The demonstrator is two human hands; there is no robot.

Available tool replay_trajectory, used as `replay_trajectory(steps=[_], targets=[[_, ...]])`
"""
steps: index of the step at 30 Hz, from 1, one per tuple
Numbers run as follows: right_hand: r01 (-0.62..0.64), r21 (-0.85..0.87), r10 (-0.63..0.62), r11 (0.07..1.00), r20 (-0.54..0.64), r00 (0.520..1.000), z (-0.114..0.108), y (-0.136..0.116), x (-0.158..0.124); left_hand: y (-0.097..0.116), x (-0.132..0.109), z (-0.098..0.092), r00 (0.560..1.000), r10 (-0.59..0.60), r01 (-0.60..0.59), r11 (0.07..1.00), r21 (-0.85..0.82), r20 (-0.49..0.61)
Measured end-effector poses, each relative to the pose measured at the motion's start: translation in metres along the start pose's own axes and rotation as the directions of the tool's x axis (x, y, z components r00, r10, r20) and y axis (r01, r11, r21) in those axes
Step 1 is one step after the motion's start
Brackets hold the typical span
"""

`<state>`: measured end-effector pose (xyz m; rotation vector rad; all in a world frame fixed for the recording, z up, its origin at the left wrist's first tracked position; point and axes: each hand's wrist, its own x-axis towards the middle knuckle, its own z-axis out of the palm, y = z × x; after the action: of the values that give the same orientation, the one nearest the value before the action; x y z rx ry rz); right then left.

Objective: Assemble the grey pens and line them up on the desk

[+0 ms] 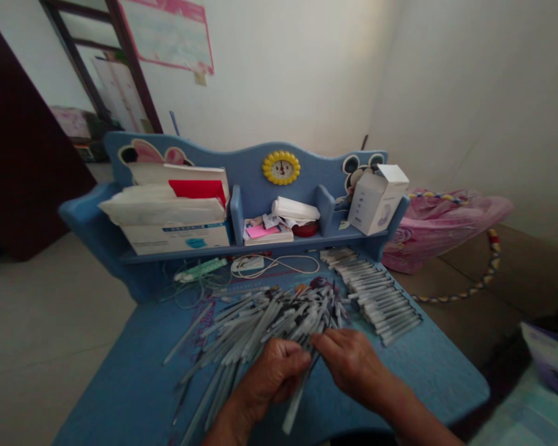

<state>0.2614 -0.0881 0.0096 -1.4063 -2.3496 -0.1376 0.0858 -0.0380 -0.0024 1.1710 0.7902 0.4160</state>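
Observation:
My left hand (279, 368) is closed, thumb pressed over the fingers, at the near edge of a heap of pens. A pale, clear-barrelled pen (294, 409) sticks out below it toward me, its upper end hidden in the grip. Close beside it, my right hand (348, 359) is pinched shut, fingertips almost meeting the left thumb; what lies between them is too small and hidden to make out. The loose heap of pens (255, 325) spreads beyond both hands, pointing in many directions. To the right, a neat row of pens (376, 291) lies side by side, with dark ends.
The blue desk (116, 371) has a back shelf holding a mask box (177, 238), papers (270, 236) and a white carton (376, 201). A white cable (297, 257) and a green strip (202, 270) lie behind the heap. A pink bag (437, 229) and hoop (483, 279) stand right.

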Motion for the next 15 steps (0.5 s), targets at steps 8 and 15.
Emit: replay_trajectory(steps=[8,15], targets=[[-0.445,-0.419,0.547,0.791,0.161,0.822,-0.028,0.13,0.027,-0.003,0.007,-0.009,0.988,0.024,-0.044,0.991,-0.128,-0.151],[-0.477,-0.497,0.643,0.725,0.24,0.727,-0.014,0.203,0.041,-0.003,0.009,-0.011,0.987,0.0,-0.021,0.991,-0.13,-0.159]])
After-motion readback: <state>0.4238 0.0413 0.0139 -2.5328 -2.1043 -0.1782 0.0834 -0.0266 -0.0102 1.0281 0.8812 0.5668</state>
